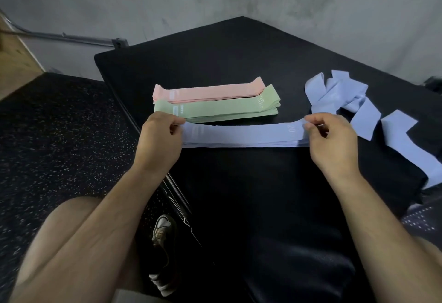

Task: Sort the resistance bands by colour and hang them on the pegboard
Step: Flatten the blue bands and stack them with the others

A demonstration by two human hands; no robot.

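The left hand [160, 135] pinches the left end of a blue resistance band [239, 134], whose long axis runs across the black bench [215, 47] to the right hand [331, 137], its grip pinching the other end. The band lies on a blue stack [239, 145] just in front of the green stack [220, 109]; the tangled loose blue bands [346, 94] lie nearer the right hand.
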